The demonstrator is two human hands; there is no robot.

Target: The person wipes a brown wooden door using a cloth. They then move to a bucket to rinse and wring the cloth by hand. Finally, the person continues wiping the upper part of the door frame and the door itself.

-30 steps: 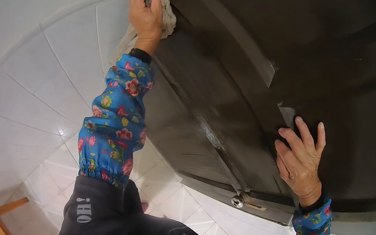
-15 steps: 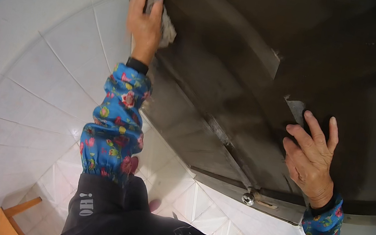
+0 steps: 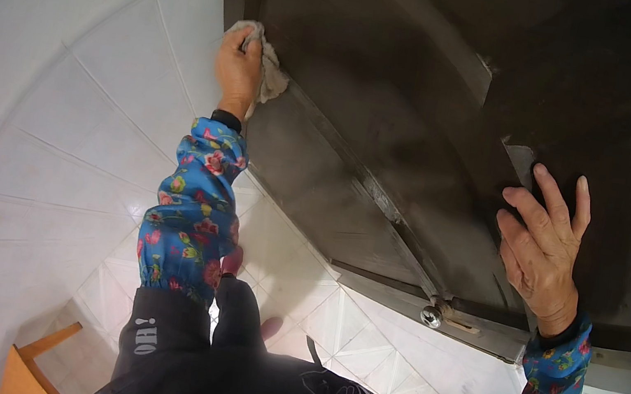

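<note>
My left hand [image 3: 238,71] grips a grey-white cloth [image 3: 270,77], pressing it against the left edge of a dark brown door [image 3: 401,86]. Part of the rag hangs out to the right of the fingers. On the right, my right hand [image 3: 545,244] rests on the same door with its fingers spread and nothing in them. Just beside its fingertips is a pale, torn-looking patch [image 3: 520,160] on the dark surface. Below, a round shiny knob [image 3: 431,316] sits at the door's edge. Both forearms wear blue floral sleeves.
A white tiled wall [image 3: 73,148] curves along the left. Pale floor tiles [image 3: 367,339] show below the door. An orange-brown wooden piece of furniture [image 3: 28,366] stands at the lower left. A worn pale spot [image 3: 378,199] marks a groove in the door panel.
My left hand has moved down along the door's left edge with the cloth. The whole view has shifted slightly, and my right hand appears a little farther right and higher, still spread.
</note>
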